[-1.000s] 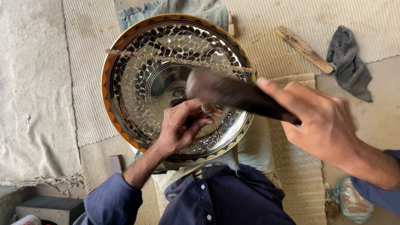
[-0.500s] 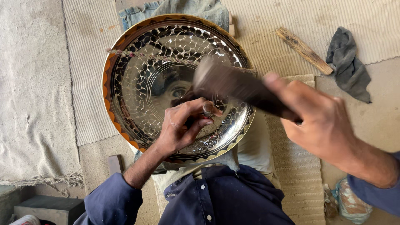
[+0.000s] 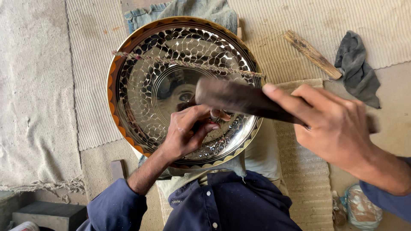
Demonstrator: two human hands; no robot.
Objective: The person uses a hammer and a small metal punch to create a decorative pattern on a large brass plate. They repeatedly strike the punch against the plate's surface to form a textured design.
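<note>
Resting across the person's lap, the metal plate (image 3: 141, 98) looks stiff, thin and dent-prone (best held by its rim). Left hand (image 3: 188, 132) pinches a small punch (image 3: 215, 114); right hand (image 3: 338, 128) grips a hammer (image 3: 239, 97).

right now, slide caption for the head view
Left hand pins a punch to a patterned tray; right hand grips a mallet.

Left hand (image 3: 186, 134): forearm enters from lower left in a rolled blue sleeve, wrist bent, fingers curled inward with thumb and fingertips pinched together, palm down. Right hand (image 3: 336, 126): forearm enters from lower right, also blue-sleeved, raised nearer the camera; fingers wrapped in a closed fist grip, thumb extended forward along the top, knuckles up.
</note>
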